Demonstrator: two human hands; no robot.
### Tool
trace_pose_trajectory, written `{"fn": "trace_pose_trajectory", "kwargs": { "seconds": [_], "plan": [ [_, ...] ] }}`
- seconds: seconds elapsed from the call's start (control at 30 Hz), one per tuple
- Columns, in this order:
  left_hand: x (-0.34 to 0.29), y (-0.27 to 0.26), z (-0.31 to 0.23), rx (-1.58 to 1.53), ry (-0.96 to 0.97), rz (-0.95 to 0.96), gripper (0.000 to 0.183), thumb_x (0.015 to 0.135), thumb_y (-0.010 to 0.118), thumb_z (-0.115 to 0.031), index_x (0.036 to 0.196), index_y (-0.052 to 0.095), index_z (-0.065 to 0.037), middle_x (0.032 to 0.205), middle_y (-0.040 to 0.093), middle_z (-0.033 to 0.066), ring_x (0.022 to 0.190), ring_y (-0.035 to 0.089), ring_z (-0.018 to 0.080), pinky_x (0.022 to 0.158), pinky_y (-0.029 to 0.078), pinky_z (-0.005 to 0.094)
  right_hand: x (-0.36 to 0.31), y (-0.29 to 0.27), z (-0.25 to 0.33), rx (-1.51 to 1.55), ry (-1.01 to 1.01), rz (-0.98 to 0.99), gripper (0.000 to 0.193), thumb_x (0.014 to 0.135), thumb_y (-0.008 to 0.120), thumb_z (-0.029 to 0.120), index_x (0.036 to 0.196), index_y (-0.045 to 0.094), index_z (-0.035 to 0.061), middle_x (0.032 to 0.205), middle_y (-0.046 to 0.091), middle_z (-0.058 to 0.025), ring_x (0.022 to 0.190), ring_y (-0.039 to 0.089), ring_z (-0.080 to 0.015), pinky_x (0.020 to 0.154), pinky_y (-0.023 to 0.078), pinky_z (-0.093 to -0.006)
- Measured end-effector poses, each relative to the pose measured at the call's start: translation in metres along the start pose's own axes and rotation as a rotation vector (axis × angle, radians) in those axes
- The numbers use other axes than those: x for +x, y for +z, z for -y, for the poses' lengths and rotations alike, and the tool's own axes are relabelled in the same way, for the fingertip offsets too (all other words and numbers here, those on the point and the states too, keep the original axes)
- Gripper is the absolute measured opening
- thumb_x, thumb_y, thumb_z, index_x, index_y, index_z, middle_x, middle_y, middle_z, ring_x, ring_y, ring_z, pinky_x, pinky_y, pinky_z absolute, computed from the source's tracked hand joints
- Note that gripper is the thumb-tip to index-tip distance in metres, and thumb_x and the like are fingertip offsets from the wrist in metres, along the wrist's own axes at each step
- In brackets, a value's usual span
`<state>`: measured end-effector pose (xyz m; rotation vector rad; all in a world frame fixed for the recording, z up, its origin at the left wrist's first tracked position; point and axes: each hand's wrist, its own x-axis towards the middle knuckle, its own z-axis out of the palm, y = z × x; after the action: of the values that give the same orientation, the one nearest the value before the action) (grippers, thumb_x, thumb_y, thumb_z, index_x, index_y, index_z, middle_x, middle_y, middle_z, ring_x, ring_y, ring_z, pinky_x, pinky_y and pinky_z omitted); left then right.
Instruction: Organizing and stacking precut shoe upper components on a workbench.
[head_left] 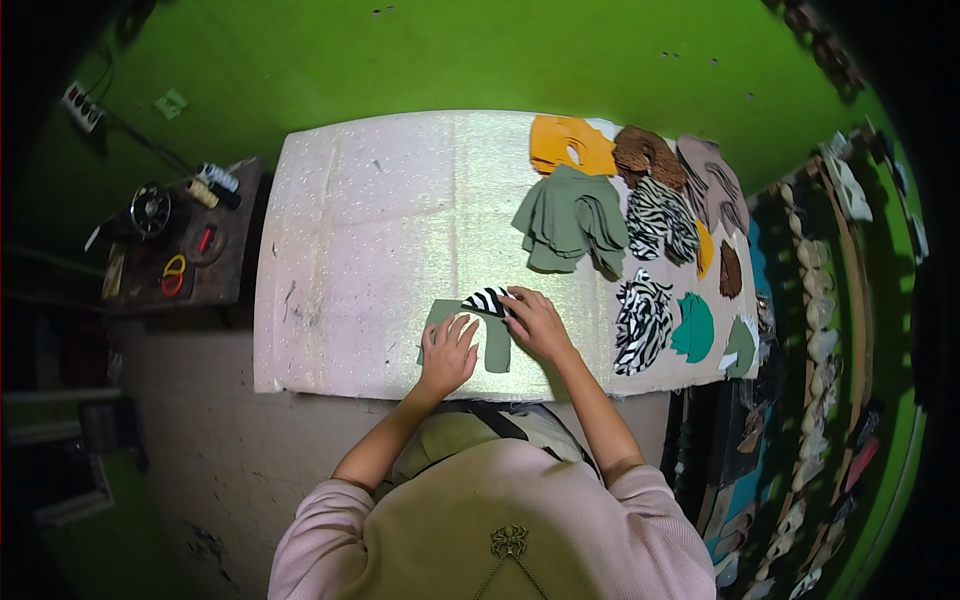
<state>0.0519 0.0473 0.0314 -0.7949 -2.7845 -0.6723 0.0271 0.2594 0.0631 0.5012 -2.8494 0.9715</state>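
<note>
A sage-green cut piece (pixel 497 352) with an arched cut-out lies flat near the table's front edge. On its upper part rests a small curved zebra-print piece (pixel 482 299). My left hand (pixel 449 356) lies on the green piece's left side, fingers spread and stretched out. At the right end of the zebra-print piece, my right hand (pixel 537 324) rests with fingers extended, their tips touching it and the green piece beneath. Neither palm's underside can be seen.
Several stacks of cut pieces line the table's right side: orange (pixel 560 146), brown (pixel 645 158), sage green (pixel 572 215), zebra print (pixel 643 325) and teal (pixel 692 328). A side table (pixel 225 270) at left bears orange-handled scissors (pixel 173 275) and thread spools (pixel 218 178). Shoe-filled racks (pixel 815 340) stand at right.
</note>
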Motion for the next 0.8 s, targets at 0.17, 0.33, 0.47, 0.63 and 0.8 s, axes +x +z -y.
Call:
{"fn": "trace_pose_trajectory", "kwargs": {
  "seconds": [0.17,0.33,0.47,0.63,0.8],
  "plan": [
    [-0.009,0.001,0.006,0.025,-0.045,0.002,0.045,0.083,0.057,-0.025,0.126,0.051,-0.012,0.128,0.049,0.0079,0.120,0.041,0.0268,0.099,0.026,0.0512,0.024,0.017,0.002,-0.023,-0.089,0.088,0.037,0.081,0.063,0.010,0.117,0.059,0.0115,0.120,0.054,-0.0101,0.110,0.051,-0.0281,0.093,0.040,-0.0378],
    [-0.006,0.005,0.006,0.023,-0.078,0.013,0.046,0.084,0.057,-0.024,0.128,0.050,-0.012,0.130,0.047,0.0083,0.123,0.039,0.0277,0.101,0.023,0.0499,0.039,0.026,0.001,-0.054,-0.130,0.141,0.035,0.080,0.064,0.012,0.115,0.061,0.0131,0.120,0.054,-0.0096,0.109,0.052,-0.0282,0.091,0.041,-0.0380],
    [-0.005,0.007,0.006,0.028,-0.078,0.009,0.045,0.085,0.056,-0.025,0.127,0.050,-0.012,0.130,0.048,0.0084,0.123,0.039,0.0280,0.101,0.023,0.0500,0.040,0.031,-0.005,-0.054,-0.128,0.186,0.038,0.080,0.064,0.011,0.117,0.060,0.0137,0.122,0.054,-0.0096,0.109,0.052,-0.0286,0.093,0.041,-0.0384],
    [-0.006,0.007,0.008,0.039,-0.070,0.012,0.045,0.085,0.056,-0.026,0.127,0.051,-0.012,0.130,0.048,0.0081,0.123,0.040,0.0282,0.102,0.023,0.0502,0.041,0.030,-0.004,-0.046,-0.115,0.208,0.039,0.080,0.064,0.011,0.119,0.059,0.0140,0.123,0.054,-0.0093,0.110,0.052,-0.0288,0.095,0.040,-0.0386],
    [-0.006,0.007,0.008,0.038,-0.067,0.034,0.045,0.085,0.056,-0.026,0.127,0.051,-0.012,0.131,0.048,0.0072,0.122,0.040,0.0274,0.101,0.023,0.0506,0.042,0.029,-0.002,-0.040,-0.098,0.207,0.039,0.081,0.063,0.011,0.119,0.059,0.0141,0.124,0.053,-0.0088,0.111,0.052,-0.0288,0.095,0.040,-0.0384]
  ]
}}
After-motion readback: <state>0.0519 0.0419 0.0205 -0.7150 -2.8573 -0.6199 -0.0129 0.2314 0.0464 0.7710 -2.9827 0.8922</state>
